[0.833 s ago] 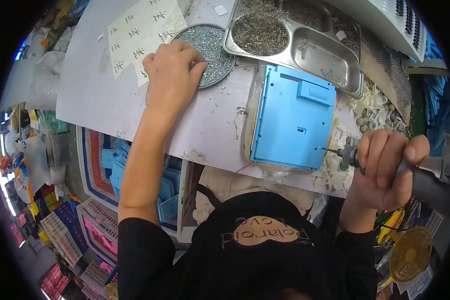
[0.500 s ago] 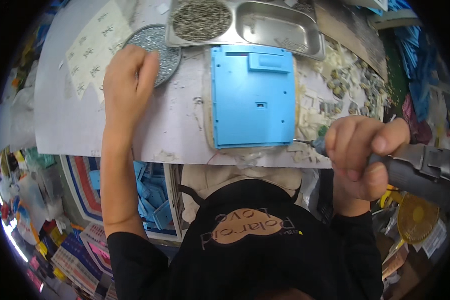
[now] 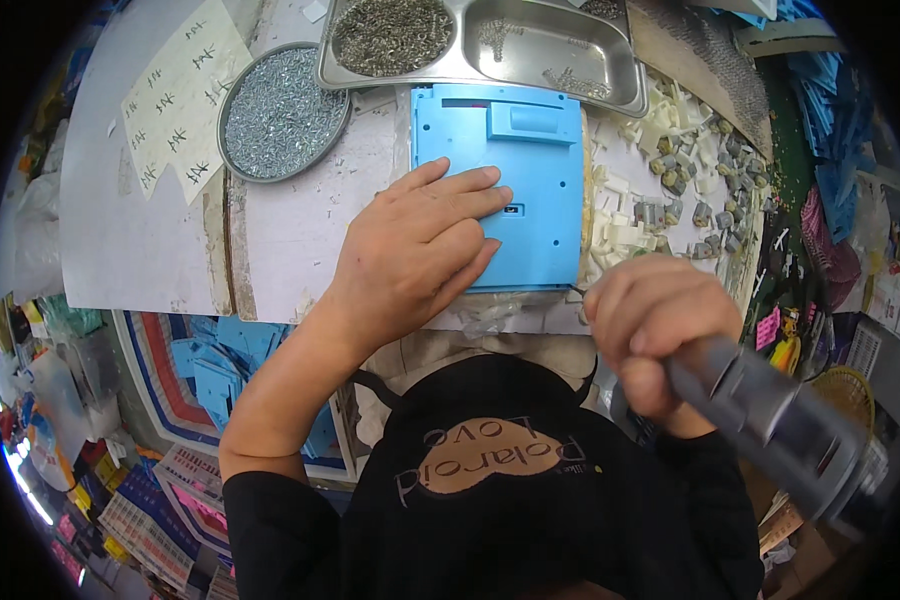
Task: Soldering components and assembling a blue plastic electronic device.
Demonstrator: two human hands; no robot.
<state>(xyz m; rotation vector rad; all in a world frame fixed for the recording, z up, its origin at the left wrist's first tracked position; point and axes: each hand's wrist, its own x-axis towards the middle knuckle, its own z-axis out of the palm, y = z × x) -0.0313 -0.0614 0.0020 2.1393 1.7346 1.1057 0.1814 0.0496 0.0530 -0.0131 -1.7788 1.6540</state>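
A light-blue plastic casing [image 3: 530,235] lies on the work table, with a raised block near its far edge and a small slot near its middle. My left hand [image 3: 420,245] rests on its left half, fingers stretched out and pointing right, hiding part of the surface. My right hand [image 3: 660,320] grips a dark electric screwdriver [image 3: 770,420], which is blurred at its rear end. Its thin bit points at the casing's near right corner; whether it touches a screw there is too small to tell.
A round dish [image 3: 285,115] of small silver screws stands at the far left. Behind the casing is a divided steel tray [image 3: 550,50] with screws in it. White and grey small parts [image 3: 670,190] litter the right side. Below the table, a crate [image 3: 155,375] holds more blue pieces.
My left hand has come from over the screw dish, to the right and nearer, onto the casing. My right hand and the screwdriver have shifted left and tilted.
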